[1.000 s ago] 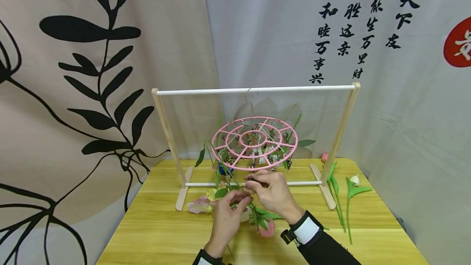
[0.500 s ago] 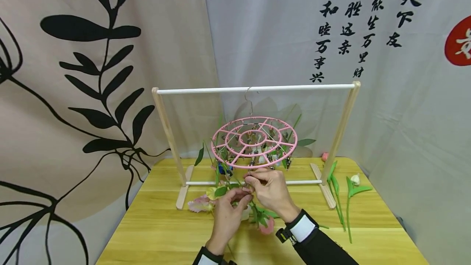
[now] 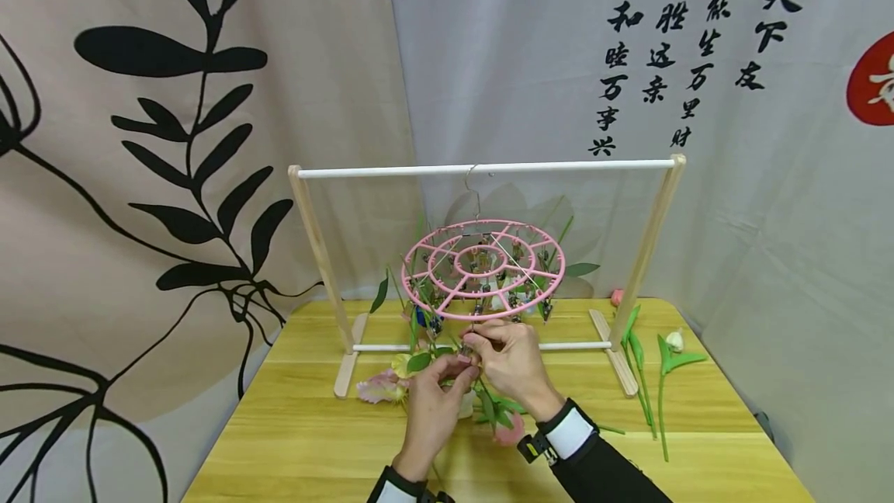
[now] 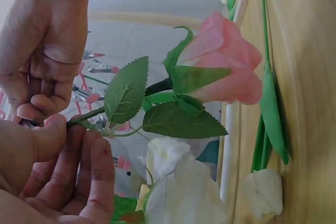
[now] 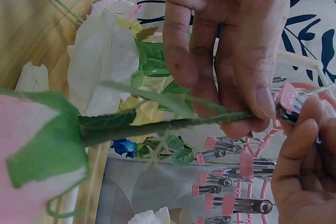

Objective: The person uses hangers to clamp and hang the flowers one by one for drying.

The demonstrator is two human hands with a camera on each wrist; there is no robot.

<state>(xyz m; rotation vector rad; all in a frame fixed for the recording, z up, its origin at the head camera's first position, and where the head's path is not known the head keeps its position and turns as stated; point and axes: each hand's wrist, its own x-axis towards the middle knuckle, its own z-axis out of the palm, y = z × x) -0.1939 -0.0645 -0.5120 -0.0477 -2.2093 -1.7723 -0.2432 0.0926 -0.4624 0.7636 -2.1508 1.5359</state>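
Observation:
My left hand [image 3: 433,406] pinches the green stem of an artificial pink rose [image 4: 226,61] between thumb and fingers. The bloom hangs head down below the hands, its leaves [image 4: 126,90] spread along the stem. Close above, my right hand [image 3: 515,363] pinches a small metal clip with pink grips [image 5: 289,98], partly hidden by fingers. The stem's cut end meets the clip at the left fingertips; whether it sits inside the clip cannot be seen. Over both hands hangs a round pink drying rack [image 3: 482,315] with several clips [image 5: 247,205] dangling beneath.
A frame with wooden posts [image 3: 649,247] and a white top rod [image 3: 559,168] carries the rack. Other flowers hang behind, among them a blue one [image 5: 124,147]. Tulips [image 3: 663,379] lie at the table's right; a pale pink flower [image 3: 380,388] is left of the hands.
Both hands stay close together under the rack's front edge. The right hand and forearm have shifted slightly left, a pink clip grip now shows at the left fingertips, and the rose has swung slightly right.

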